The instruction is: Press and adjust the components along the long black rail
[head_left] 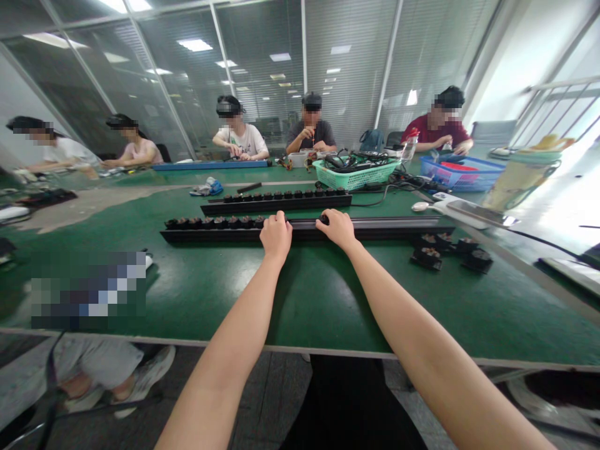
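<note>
A long black channel rail lies across the green table before me, its left half lined with small black round-topped units. My left hand is closed over the rail at the right end of that row; its fingertips are partly hidden. Farther right on the same rail, my right hand pinches a small black unit at the channel. The rail's right stretch shows a bare groove. Several loose black units lie by its right end. Behind stands a shorter rail with a similar row.
Beyond the rails sit a green basket of cables and a blue basket. A phone and a large bottle are at right. A blue-grey cloth bundle lies at left. Several people work across the table.
</note>
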{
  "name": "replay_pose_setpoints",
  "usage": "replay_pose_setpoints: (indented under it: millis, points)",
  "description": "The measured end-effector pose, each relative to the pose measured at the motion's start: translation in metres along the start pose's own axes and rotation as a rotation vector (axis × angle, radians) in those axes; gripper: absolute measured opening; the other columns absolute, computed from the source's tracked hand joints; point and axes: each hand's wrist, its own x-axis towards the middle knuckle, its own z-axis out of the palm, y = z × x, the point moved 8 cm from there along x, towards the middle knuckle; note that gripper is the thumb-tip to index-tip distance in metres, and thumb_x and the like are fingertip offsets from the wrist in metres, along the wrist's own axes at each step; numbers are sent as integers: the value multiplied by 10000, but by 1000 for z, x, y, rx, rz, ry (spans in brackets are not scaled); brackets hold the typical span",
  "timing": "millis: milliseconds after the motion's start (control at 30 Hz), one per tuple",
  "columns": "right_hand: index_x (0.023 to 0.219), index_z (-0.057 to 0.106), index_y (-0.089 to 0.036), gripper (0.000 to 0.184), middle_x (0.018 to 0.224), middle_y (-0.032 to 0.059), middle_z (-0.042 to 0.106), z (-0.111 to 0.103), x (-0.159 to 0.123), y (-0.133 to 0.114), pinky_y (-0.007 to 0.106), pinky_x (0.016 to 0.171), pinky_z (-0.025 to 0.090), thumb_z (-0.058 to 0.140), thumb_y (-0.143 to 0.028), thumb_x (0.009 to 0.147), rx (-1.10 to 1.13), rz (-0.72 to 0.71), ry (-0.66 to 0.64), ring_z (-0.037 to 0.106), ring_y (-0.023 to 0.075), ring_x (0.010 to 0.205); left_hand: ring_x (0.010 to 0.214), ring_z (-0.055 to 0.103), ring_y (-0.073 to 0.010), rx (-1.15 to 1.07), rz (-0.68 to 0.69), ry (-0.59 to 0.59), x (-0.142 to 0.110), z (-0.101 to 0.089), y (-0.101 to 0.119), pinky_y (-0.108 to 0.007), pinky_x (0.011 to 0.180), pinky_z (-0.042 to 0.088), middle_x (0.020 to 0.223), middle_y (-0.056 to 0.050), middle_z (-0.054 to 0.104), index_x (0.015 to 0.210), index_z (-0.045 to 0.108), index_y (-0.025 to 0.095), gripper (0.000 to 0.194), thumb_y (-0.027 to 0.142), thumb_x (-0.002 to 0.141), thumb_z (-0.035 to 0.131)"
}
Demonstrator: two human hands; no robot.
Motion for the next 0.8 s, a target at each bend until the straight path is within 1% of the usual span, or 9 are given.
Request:
replay_pose_setpoints:
  millis: [467, 667, 800]
  points:
    - [1091, 697, -193, 300, 1126, 108, 735, -2, -2, 0, 359, 918, 403, 516, -418, 1005, 2, 0, -8, 644, 275, 1067, 1211, 603, -276, -4, 0, -1, 1, 1, 0, -368, 938, 541, 1230, -137, 672, 1282, 587, 216, 292, 254, 1031, 443]
    - [1106, 696, -202, 321, 1132, 109, 732, -2, -2, 1, 346, 860, 418, 507, -444, 1012, -9, 14, -29, 655, 270, 1019, 1206, 605, -271, -2, -1, -7, 0, 0, -1, -366, 939, 546, 1236, -134, 674, 1280, 588, 216, 295, 251, 1029, 436]
    - [1120, 686, -195, 318, 1155, 114, 730, -2, -3, 1, 355, 894, 412, 504, -432, 1013, -6, 21, -22, 653, 276, 1044, 1191, 610, -271, -1, 7, 6, 0, 1, -1, -364, 923, 552, 1228, -130, 680, 1273, 590, 215, 290, 254, 1026, 442]
